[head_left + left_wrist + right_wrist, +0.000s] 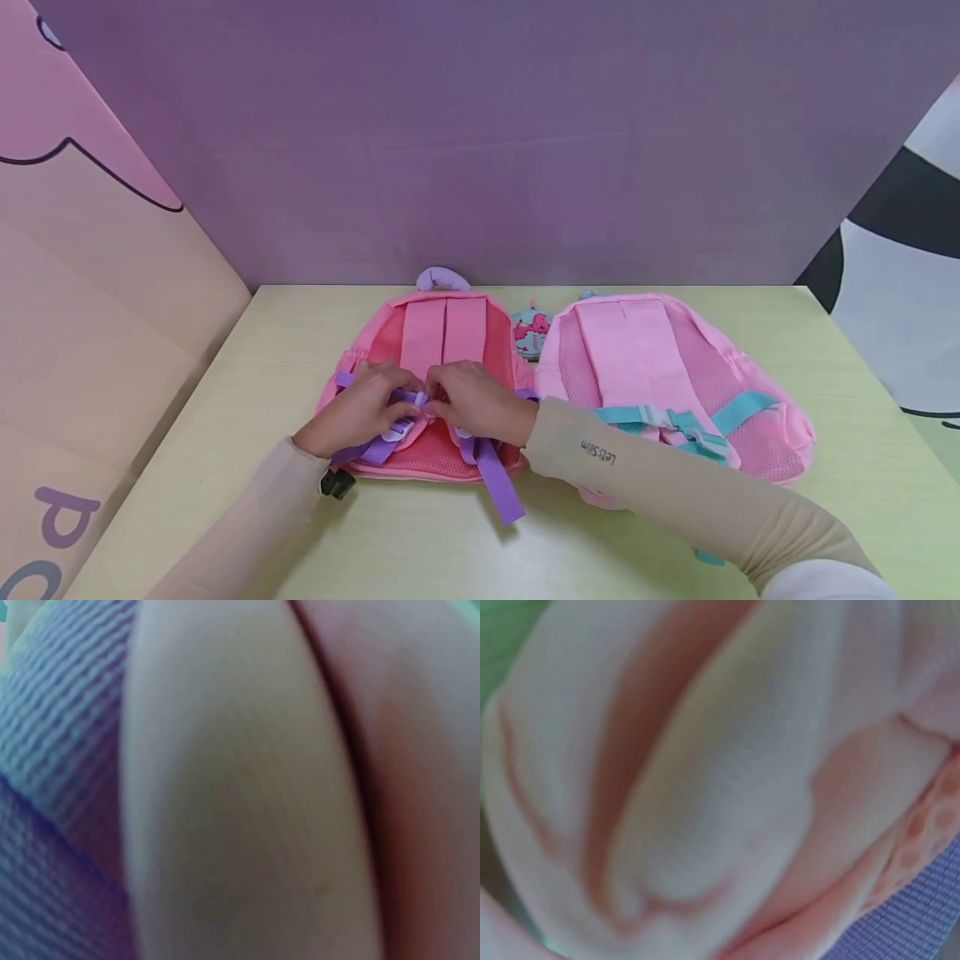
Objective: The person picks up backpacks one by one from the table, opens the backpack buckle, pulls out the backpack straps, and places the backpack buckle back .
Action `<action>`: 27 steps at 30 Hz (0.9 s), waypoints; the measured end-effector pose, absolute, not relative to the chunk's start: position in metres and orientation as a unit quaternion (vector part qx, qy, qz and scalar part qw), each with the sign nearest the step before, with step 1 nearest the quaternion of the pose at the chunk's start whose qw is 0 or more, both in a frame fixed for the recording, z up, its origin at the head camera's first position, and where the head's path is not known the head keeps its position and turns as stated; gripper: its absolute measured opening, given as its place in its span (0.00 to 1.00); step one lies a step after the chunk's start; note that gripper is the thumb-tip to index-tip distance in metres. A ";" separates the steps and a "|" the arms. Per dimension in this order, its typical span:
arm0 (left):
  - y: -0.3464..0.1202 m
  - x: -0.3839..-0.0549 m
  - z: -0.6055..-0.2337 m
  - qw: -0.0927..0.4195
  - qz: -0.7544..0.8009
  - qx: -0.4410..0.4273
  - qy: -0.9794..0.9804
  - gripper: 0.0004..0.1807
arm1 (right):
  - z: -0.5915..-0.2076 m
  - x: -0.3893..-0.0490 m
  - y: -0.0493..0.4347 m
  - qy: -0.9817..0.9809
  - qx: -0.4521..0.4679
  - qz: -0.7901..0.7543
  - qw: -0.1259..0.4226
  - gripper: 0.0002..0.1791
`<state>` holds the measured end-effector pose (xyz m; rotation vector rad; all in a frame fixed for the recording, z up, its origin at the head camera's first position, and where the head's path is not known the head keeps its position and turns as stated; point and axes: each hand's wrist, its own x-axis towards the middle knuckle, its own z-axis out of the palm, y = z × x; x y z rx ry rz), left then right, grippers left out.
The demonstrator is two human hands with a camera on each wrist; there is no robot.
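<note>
Pinching the purple strap [405,396] beside its pale buckle [422,399], left hand [363,406] and right hand [476,402], each grip narrowly curled, meet over the coral-pink backpack [423,333].

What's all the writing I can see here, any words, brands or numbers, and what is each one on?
"Let's Slim": on the right sleeve, upside down in the head view.
"od": on the left wall, lying sideways, the "o" cut off by the picture's edge.
Round turquoise tag: any lettering is too small to read.
I can make out no numbers.
</note>
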<state>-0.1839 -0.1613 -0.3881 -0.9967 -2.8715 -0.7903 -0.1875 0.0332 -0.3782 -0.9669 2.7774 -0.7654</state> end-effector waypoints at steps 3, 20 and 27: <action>-0.161 -0.184 -0.387 -0.002 -0.252 -0.313 -0.916 0.18 | -0.378 -0.188 0.033 0.913 -0.321 -0.248 0.048 0.08; -0.160 -0.183 -0.389 0.008 -0.245 -0.315 -0.917 0.18 | -0.374 -0.189 0.032 0.915 -0.331 -0.230 0.023 0.03; -0.159 -0.182 -0.391 0.024 -0.243 -0.331 -0.911 0.18 | -0.374 -0.190 0.030 0.916 -0.340 -0.211 0.003 0.03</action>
